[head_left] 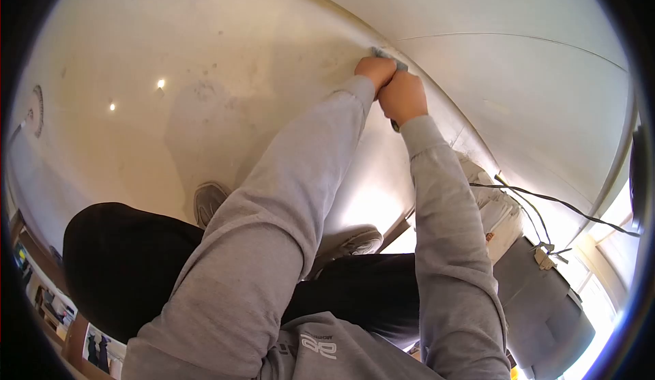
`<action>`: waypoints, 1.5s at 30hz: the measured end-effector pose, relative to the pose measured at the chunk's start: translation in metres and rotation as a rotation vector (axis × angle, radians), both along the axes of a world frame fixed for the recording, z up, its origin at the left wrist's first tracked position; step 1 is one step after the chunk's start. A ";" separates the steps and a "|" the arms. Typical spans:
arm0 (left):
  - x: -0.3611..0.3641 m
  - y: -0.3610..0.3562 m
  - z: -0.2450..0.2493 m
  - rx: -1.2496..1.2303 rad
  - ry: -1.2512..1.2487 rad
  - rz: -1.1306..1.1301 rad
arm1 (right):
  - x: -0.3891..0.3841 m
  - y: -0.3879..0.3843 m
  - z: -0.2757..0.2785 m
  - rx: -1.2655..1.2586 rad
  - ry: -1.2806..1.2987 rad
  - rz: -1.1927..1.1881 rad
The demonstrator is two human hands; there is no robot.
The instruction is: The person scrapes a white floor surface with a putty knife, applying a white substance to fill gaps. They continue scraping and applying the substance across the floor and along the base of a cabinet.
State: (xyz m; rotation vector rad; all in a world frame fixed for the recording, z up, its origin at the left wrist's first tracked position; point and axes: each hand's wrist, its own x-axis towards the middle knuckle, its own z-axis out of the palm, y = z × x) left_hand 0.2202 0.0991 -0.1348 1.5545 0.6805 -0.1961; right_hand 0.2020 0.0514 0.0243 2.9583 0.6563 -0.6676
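Observation:
Both my arms, in grey sleeves, reach forward to the seam where the pale floor meets the wall. My left hand is closed, its fingers pressing a small grey-blue object against the seam. Just behind and touching it, my right hand is clenched around a tool whose dark end sticks out below the fist. What kind of tool it is stays hidden by the hands.
My knees in black trousers and two grey shoes are below the arms. A black cable runs along the wall on the right over a white bundle and a dark grey case.

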 end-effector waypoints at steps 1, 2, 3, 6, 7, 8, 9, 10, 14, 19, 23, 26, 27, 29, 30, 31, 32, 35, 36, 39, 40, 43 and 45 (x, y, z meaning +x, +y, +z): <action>0.000 0.013 0.015 0.074 -0.012 -0.210 | 0.001 -0.003 -0.004 0.028 0.005 0.003; 0.001 0.026 0.030 0.150 -0.047 -0.409 | -0.001 -0.007 -0.009 0.015 0.021 -0.005; 0.010 0.028 0.007 -0.057 -0.128 -0.490 | 0.000 -0.012 -0.012 -0.081 0.021 0.105; 0.001 -0.006 -0.012 -0.312 -0.018 0.141 | 0.002 -0.003 -0.004 -0.105 -0.059 0.121; -0.001 -0.008 -0.006 -0.329 -0.008 0.227 | -0.011 -0.003 0.010 0.034 -0.076 0.018; -0.002 -0.010 -0.003 -0.345 -0.001 0.314 | -0.007 -0.002 0.010 0.023 -0.036 0.030; -0.004 -0.013 0.001 -0.359 0.003 0.401 | -0.003 -0.006 0.007 0.006 0.015 0.044; 0.011 0.009 0.007 -0.313 -0.002 0.060 | 0.017 -0.005 -0.003 -0.099 0.035 0.239; 0.020 0.006 -0.010 -0.388 -0.043 -0.106 | 0.015 0.002 0.007 -0.024 0.100 -0.018; 0.014 -0.008 -0.008 -0.140 -0.070 -0.080 | 0.009 -0.011 0.003 0.089 0.039 0.022; 0.018 0.011 0.016 -0.293 0.003 -0.317 | 0.026 0.008 0.020 -0.036 0.245 -0.129; -0.008 -0.015 0.007 -0.773 -0.056 0.363 | 0.004 -0.017 0.004 0.058 -0.072 0.093; -0.006 -0.014 0.016 -0.494 -0.048 0.252 | 0.009 -0.016 0.002 0.053 -0.068 0.111; -0.003 0.002 0.040 0.083 0.010 -0.098 | 0.014 -0.019 -0.008 0.067 -0.029 0.115; 0.008 0.005 0.021 -0.110 0.022 -0.179 | 0.018 -0.007 0.000 0.031 0.109 -0.036; 0.008 0.006 0.020 -0.196 0.024 -0.191 | 0.018 -0.009 -0.005 0.030 0.118 -0.041; 0.008 0.008 0.022 -0.282 0.029 -0.203 | 0.015 -0.011 -0.007 -0.097 0.019 0.168; 0.004 -0.008 0.020 -0.325 -0.024 0.143 | 0.011 -0.007 0.003 -0.075 -0.158 0.200; 0.008 -0.017 0.007 -0.397 -0.052 0.314 | 0.012 -0.014 0.002 -0.024 -0.149 0.177; 0.014 0.004 0.024 -0.267 0.020 0.044 | 0.029 -0.010 -0.001 0.032 0.108 0.043; 0.017 0.011 0.029 -0.220 0.062 -0.120 | 0.028 0.001 0.010 0.020 0.167 -0.059; 0.020 -0.002 0.019 0.082 0.034 -0.118 | 0.014 -0.010 0.002 0.047 0.001 0.016; -0.008 -0.014 0.035 -0.311 0.047 0.241 | 0.000 -0.015 0.005 0.087 -0.133 0.096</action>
